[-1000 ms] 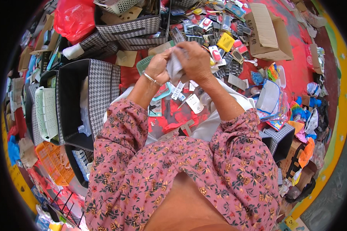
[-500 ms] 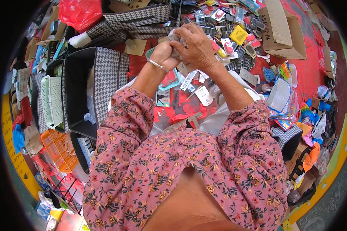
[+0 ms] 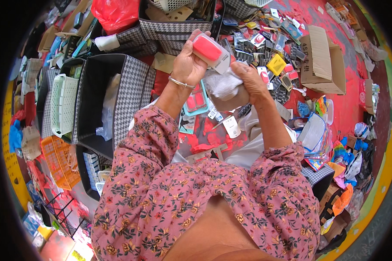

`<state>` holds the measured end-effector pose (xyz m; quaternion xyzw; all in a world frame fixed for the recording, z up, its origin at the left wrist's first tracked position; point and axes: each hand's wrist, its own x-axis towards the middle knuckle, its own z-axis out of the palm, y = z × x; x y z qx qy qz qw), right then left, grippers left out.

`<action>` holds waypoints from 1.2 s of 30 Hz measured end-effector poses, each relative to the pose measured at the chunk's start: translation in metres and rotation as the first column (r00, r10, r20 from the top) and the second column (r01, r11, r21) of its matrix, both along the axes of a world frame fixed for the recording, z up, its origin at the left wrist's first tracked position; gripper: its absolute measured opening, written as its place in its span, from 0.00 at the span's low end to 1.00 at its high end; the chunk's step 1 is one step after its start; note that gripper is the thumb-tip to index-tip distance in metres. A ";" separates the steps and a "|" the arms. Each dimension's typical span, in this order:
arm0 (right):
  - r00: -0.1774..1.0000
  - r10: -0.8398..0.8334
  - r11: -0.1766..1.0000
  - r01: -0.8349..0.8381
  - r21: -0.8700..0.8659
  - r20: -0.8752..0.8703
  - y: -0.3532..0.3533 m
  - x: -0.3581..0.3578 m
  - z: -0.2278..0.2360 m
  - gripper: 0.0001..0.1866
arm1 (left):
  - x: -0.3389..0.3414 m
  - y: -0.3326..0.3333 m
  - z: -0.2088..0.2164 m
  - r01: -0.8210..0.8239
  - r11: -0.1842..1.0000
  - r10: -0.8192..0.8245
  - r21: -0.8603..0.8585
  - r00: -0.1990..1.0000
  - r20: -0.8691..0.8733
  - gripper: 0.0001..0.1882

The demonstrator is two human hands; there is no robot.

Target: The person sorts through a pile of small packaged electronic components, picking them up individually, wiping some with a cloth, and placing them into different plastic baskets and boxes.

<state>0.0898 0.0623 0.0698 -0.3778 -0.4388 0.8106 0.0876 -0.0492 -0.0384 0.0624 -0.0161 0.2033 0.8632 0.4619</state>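
The left hand (image 3: 190, 66) grasps a red-and-white rectangular package (image 3: 207, 48), tilted in its fingers. The right hand (image 3: 251, 82), just beside it, grips a crumpled whitish cloth-like bundle (image 3: 223, 84). Below the left hand is a turquoise plastic tray (image 3: 196, 112) holding red pieces (image 3: 200, 99). Farther right lie a yellow squarish packet (image 3: 276, 65) and an open brown cardboard box (image 3: 316, 54).

Partly hidden behind a red-fronted clear packet (image 3: 208, 48): fingers of the left hand (image 3: 189, 66). Out of sight beneath a crumpled white cloth (image 3: 223, 85) and a brown piece (image 3: 231, 103) of uncertain kind: most fingers of the right hand (image 3: 251, 82). Cut off by the top edge: a red plastic bag (image 3: 116, 15); by the bottom edge: the floral shirt (image 3: 154, 200). Too small to tell apart: many packages in the pile (image 3: 275, 65).
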 end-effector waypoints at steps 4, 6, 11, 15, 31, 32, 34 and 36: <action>0.999 0.038 0.998 -0.036 0.059 -0.037 0.016 0.001 0.001 0.13 | 0.007 -0.002 0.005 0.172 0.984 -0.175 -0.038 0.978 -0.114 0.20; 0.994 0.106 0.965 -0.100 0.244 -0.010 0.026 0.008 0.016 0.11 | 0.002 -0.008 0.013 0.292 0.954 -0.299 -0.062 0.943 -0.149 0.19; 0.929 0.351 0.814 -0.366 0.450 0.121 0.045 0.022 0.025 0.13 | -0.002 -0.012 0.011 0.329 0.819 -0.547 -0.469 0.694 -0.469 0.23; 0.948 0.200 0.748 -0.311 0.586 0.248 0.057 0.027 0.037 0.14 | 0.006 -0.010 0.014 0.258 0.808 -0.529 -0.530 0.714 -0.458 0.20; 0.885 -0.442 -0.188 -0.253 0.949 0.148 0.065 0.018 0.018 0.06 | 0.008 -0.005 -0.011 0.254 0.897 -0.256 -0.362 0.966 0.042 0.18; 0.918 -0.397 -0.187 -0.086 0.979 0.005 0.063 0.011 0.021 0.06 | 0.007 -0.004 -0.012 0.283 0.904 -0.238 -0.321 0.956 0.172 0.19; 0.929 -0.284 -0.302 0.147 0.942 -0.236 0.051 -0.004 0.022 0.06 | 0.013 0.000 -0.018 0.272 0.901 -0.220 -0.337 0.958 0.184 0.21; 0.962 -0.228 -0.287 0.079 0.955 -0.148 0.021 -0.022 0.017 0.05 | 0.019 0.004 -0.023 0.250 0.890 -0.183 -0.382 0.962 0.203 0.21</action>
